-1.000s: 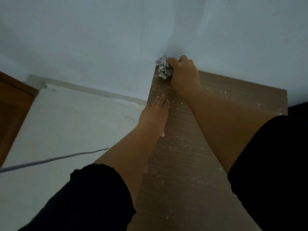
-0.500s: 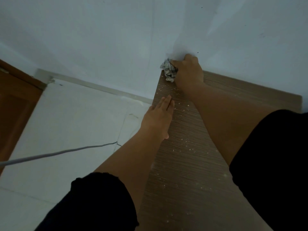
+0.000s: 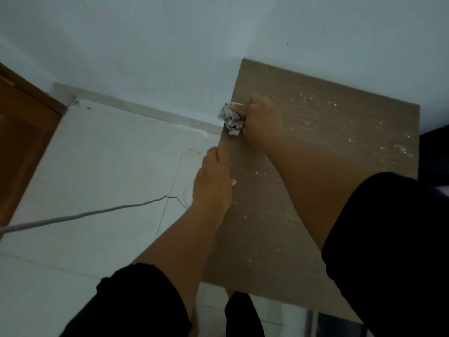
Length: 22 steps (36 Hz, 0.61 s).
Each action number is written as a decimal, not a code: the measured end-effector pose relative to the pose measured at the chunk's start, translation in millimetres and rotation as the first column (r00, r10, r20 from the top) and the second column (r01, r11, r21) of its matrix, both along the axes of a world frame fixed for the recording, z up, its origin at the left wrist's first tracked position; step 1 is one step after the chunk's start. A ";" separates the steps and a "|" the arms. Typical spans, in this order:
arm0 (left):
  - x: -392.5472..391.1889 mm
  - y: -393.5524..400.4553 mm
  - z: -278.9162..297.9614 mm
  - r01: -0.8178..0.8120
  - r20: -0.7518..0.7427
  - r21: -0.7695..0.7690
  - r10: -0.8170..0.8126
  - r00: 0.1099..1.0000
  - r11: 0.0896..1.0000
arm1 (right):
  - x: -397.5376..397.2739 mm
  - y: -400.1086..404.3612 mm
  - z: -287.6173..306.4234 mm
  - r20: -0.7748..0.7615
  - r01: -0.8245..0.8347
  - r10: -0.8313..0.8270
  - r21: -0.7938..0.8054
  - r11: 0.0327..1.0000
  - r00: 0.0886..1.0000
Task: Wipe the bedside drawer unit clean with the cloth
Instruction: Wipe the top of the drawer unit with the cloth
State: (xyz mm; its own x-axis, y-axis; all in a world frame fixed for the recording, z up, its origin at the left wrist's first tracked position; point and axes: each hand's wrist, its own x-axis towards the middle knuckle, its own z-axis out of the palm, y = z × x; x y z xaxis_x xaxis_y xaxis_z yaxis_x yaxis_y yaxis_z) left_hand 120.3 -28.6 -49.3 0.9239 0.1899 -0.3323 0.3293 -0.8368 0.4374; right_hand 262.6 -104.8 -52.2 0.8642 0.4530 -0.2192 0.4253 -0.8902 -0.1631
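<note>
While blurred w/ motion, right hand [image 3: 257,122] grips the cloth [image 3: 232,119], fingers curled round the crumpled checked wad; fingertips hard to make out. Cloth sits at the left edge of the drawer unit top [image 3: 328,132], part way along, partly overhanging toward the floor [image 3: 109,154].

Left hand [image 3: 213,183] rests at the same left edge, nearer the camera, just apart from the cloth. Thumb on the top surface, nail showing; fingers go over the side & out of sight, so can't tell how far curled or whether they clasp the edge.

Wood-grain top dotted w/ pale specks [image 3: 340,105], thickest toward far right corner. Back edge meets the wall [image 3: 170,45]. Near right corner hidden behind right sleeve [image 3: 388,251]; drawer fronts not visible from this angle.

Left sleeve [image 3: 136,302] dark, cut off at bottom of frame. Grey cable [image 3: 85,214] runs across the floor, left end cut off by frame edge. Brown door [image 3: 26,132] at far left, only partly in frame. Dim light, detail low overall.
</note>
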 end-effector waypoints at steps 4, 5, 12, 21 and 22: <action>-19.8 1.7 4.7 -0.026 0.007 -0.037 0.027 1.000 0.999 | -42.4 -7.5 2.5 -0.035 -0.007 0.008 0.028 1.000 0.999; -24.3 1.4 5.4 -0.027 0.002 -0.044 0.027 1.000 0.999 | -53.3 -9.9 3.0 -0.053 -0.007 0.009 0.029 1.000 0.999; -41.9 -4.1 7.7 0.002 -0.034 -0.026 -0.003 0.999 1.000 | -116.0 -31.8 3.6 -0.121 0.009 -0.007 0.017 1.000 0.993; -29.0 -14.7 15.3 0.084 -0.063 0.108 -0.077 0.995 0.991 | -87.7 -46.0 17.8 -0.187 0.225 -0.192 0.176 0.958 0.963; -24.1 -16.7 16.5 0.111 -0.068 0.121 -0.103 0.992 0.986 | -78.5 -48.1 20.9 -0.168 0.259 -0.228 0.196 0.946 0.959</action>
